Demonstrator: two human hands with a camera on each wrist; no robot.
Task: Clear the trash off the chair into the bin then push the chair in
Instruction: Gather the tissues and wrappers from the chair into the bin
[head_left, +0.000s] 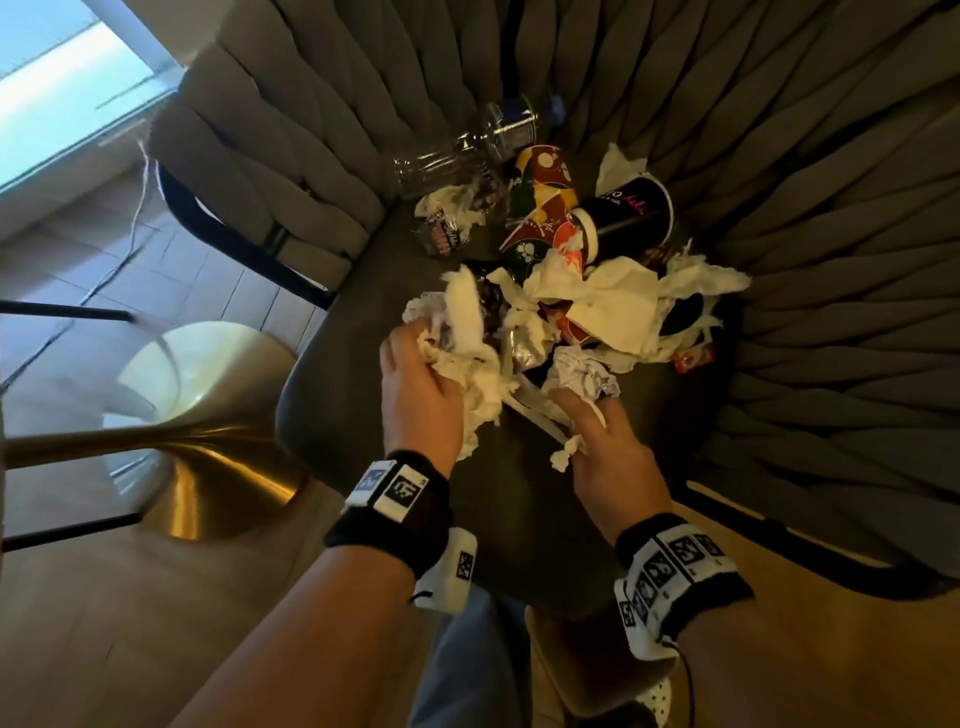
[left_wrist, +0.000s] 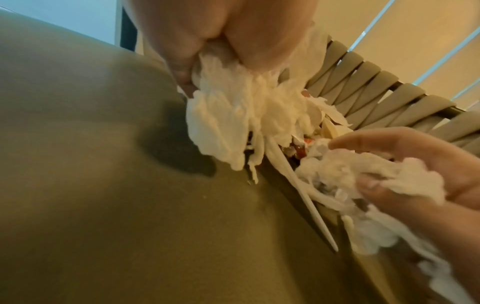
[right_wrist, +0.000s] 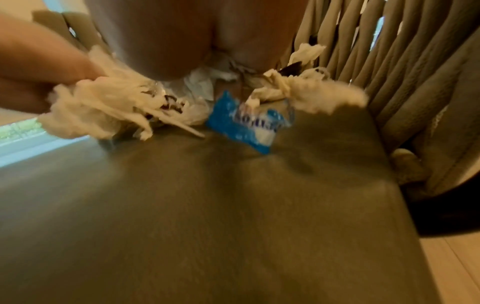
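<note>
Trash lies heaped on the dark chair seat (head_left: 358, 384): white tissues, a folded napkin (head_left: 613, 306), a black cup (head_left: 631, 213), patterned paper cups (head_left: 540, 192), a clear plastic bottle (head_left: 467, 145) and a red sachet (head_left: 691, 358). At the pile's near left, my left hand (head_left: 426, 364) grips a wad of white tissue (left_wrist: 228, 119). My right hand (head_left: 587, 410) is at the near middle. Its fingers are curled round shredded tissue (left_wrist: 376, 176), just below a crumpled paper ball (head_left: 584, 374). A blue wrapper (right_wrist: 249, 123) lies under the right hand. No bin is in view.
The chair's woven grey back (head_left: 779, 208) wraps round the far and right sides of the seat. A second woven chair (head_left: 249, 171) stands at the left. A gold table base (head_left: 208, 452) rises from the wooden floor at the near left. A thin cable (head_left: 119, 260) runs across the floor.
</note>
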